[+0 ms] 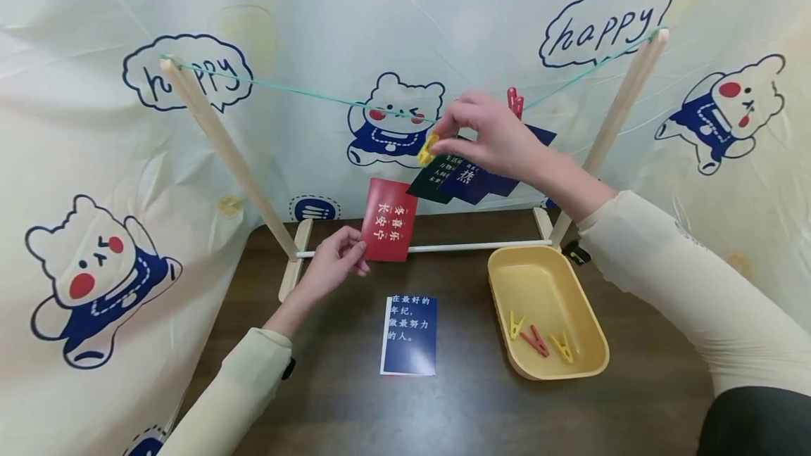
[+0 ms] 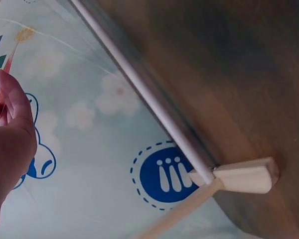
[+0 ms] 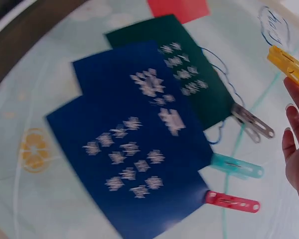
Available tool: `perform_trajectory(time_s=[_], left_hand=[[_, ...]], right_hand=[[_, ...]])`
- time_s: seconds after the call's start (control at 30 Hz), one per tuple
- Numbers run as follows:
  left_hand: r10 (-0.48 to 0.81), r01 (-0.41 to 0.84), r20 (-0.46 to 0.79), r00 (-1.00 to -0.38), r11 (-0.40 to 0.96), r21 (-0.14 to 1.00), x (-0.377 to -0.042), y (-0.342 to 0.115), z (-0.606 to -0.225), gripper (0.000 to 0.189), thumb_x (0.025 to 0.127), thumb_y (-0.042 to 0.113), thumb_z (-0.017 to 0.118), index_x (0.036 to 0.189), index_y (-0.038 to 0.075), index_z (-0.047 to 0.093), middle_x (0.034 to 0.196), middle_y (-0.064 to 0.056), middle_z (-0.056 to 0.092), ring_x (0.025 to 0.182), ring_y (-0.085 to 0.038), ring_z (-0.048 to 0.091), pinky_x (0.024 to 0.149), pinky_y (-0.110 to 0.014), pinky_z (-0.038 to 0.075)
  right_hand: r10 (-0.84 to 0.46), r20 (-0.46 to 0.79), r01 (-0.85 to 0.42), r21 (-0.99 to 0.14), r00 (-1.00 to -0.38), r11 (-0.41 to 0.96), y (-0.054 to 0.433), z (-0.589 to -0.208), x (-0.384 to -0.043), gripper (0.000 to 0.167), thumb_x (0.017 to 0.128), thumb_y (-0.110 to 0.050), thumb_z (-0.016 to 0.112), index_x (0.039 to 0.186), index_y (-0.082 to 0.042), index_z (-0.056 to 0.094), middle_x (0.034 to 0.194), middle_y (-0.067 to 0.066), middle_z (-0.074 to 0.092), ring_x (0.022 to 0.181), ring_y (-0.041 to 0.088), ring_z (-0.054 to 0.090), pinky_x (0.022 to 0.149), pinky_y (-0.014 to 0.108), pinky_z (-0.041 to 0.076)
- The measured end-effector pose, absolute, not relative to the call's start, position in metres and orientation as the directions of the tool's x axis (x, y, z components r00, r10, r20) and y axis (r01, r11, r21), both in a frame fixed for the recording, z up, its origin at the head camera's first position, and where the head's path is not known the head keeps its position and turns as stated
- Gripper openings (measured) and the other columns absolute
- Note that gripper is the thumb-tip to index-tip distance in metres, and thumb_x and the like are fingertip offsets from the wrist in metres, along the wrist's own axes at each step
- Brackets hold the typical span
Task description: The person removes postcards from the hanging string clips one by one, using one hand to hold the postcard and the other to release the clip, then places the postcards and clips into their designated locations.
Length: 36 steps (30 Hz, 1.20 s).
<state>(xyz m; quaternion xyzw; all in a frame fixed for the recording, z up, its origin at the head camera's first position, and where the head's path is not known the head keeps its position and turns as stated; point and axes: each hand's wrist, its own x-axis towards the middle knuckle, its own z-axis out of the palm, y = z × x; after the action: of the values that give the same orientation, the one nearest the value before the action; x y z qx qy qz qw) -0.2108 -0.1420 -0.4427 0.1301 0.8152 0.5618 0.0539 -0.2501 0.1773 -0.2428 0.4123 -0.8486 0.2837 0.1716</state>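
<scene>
My left hand [image 1: 336, 255] grips a red card [image 1: 389, 220] with white characters by its lower left edge, below the green string [image 1: 298, 92]. Up near the string, my right hand [image 1: 491, 134] pinches a yellow clothespin [image 3: 287, 64] between thumb and fingers. Beside it hang a dark green card [image 3: 189, 74] and two overlapping blue cards [image 3: 124, 154]. Holding these to the string are a grey clothespin [image 3: 251, 122], a teal clothespin [image 3: 236, 166] and a red clothespin [image 3: 233, 201]. In the head view the right hand hides part of the string.
Two wooden posts [image 1: 222, 146] carry the string, with a white rod [image 1: 475, 248] joining their feet. A yellow basin [image 1: 545, 259] at the right contains a red clothespin [image 1: 535, 342] and two yellow ones. A stack of cards [image 1: 410, 347], blue on top, lies on the brown table [image 1: 456, 414].
</scene>
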Motion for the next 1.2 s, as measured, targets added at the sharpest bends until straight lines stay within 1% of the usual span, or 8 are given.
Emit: perform_trajectory(time_s=[0.17,0.4,0.6,0.67,0.8,0.9,1.07,1.2], left_hand=[[0.332,0.136,0.027,-0.943,0.31,0.941,-0.202,-0.14,-0.453,0.016,0.106,0.004,0.056,0.117,-0.008,0.055,0.1,-0.026,0.067,0.072,-0.027,0.072,0.069,-0.037,0.064],[0.391,0.104,-0.04,-0.919,0.34,0.935,-0.193,-0.137,-0.461,0.015,0.106,0.004,0.056,0.114,-0.009,0.055,0.087,-0.025,0.071,0.071,-0.027,0.074,0.07,-0.043,0.064],[0.462,0.055,-0.111,-0.88,0.33,0.942,-0.181,-0.133,-0.475,0.014,0.106,0.004,0.056,0.113,-0.009,0.055,0.093,-0.033,0.068,0.072,-0.026,0.074,0.074,-0.057,0.062],[0.48,0.031,-0.139,-0.866,0.328,0.944,-0.177,-0.132,-0.481,0.015,0.106,0.004,0.057,0.113,-0.009,0.055,0.095,-0.033,0.068,0.072,-0.025,0.075,0.074,-0.056,0.062],[0.495,-0.019,-0.195,-0.847,0.338,0.941,-0.169,-0.133,-0.492,0.016,0.106,0.006,0.058,0.113,-0.008,0.055,0.095,-0.028,0.07,0.072,-0.024,0.075,0.072,-0.045,0.064],[0.502,-0.053,-0.229,-0.834,0.339,0.939,-0.165,-0.134,-0.498,0.017,0.106,0.008,0.058,0.113,-0.007,0.055,0.096,-0.027,0.071,0.073,-0.025,0.076,0.072,-0.042,0.064],[0.511,-0.117,-0.272,-0.815,0.314,0.942,-0.157,-0.132,-0.507,0.016,0.107,0.006,0.057,0.112,-0.009,0.054,0.095,-0.03,0.07,0.073,-0.026,0.076,0.072,-0.044,0.064],[0.504,-0.168,-0.305,-0.808,0.298,0.94,-0.148,-0.128,-0.518,0.015,0.106,0.005,0.057,0.11,-0.009,0.054,0.09,-0.027,0.071,0.072,-0.027,0.077,0.071,-0.046,0.064]], right_hand=[[-0.634,0.455,-0.78,-0.356,-0.625,0.514,0.195,-0.271,-0.241,0.019,0.089,-0.016,0.084,0.102,-0.006,0.074,0.103,0.008,0.068,0.099,0.019,0.057,0.079,0.036,0.055],[-0.641,0.361,-0.734,-0.389,-0.677,0.556,0.218,-0.301,-0.233,0.02,0.089,-0.021,0.084,0.103,-0.01,0.075,0.106,0.006,0.069,0.104,0.021,0.06,0.085,0.041,0.057],[-0.658,0.285,-0.705,-0.436,-0.697,0.559,0.231,-0.329,-0.222,0.019,0.091,-0.023,0.083,0.104,-0.012,0.075,0.106,0.003,0.07,0.103,0.02,0.061,0.086,0.04,0.058],[-0.665,0.261,-0.697,-0.449,-0.7,0.559,0.235,-0.338,-0.216,0.02,0.09,-0.022,0.084,0.105,-0.013,0.075,0.107,0.001,0.07,0.102,0.018,0.061,0.085,0.039,0.058],[-0.67,0.225,-0.683,-0.462,-0.707,0.565,0.239,-0.353,-0.205,0.021,0.09,-0.024,0.084,0.106,-0.014,0.075,0.107,0.0,0.07,0.102,0.017,0.062,0.084,0.038,0.059],[-0.658,0.19,-0.654,-0.478,-0.729,0.586,0.242,-0.361,-0.199,0.019,0.091,-0.026,0.083,0.106,-0.017,0.076,0.108,-0.002,0.07,0.103,0.017,0.062,0.085,0.037,0.058],[-0.635,0.114,-0.592,-0.515,-0.764,0.62,0.253,-0.377,-0.192,0.02,0.091,-0.027,0.082,0.107,-0.018,0.075,0.11,-0.003,0.069,0.107,0.018,0.062,0.09,0.039,0.058],[-0.63,0.07,-0.567,-0.521,-0.774,0.638,0.264,-0.394,-0.186,0.024,0.092,-0.03,0.081,0.109,-0.015,0.075,0.11,-0.001,0.07,0.106,0.02,0.064,0.09,0.04,0.059]])
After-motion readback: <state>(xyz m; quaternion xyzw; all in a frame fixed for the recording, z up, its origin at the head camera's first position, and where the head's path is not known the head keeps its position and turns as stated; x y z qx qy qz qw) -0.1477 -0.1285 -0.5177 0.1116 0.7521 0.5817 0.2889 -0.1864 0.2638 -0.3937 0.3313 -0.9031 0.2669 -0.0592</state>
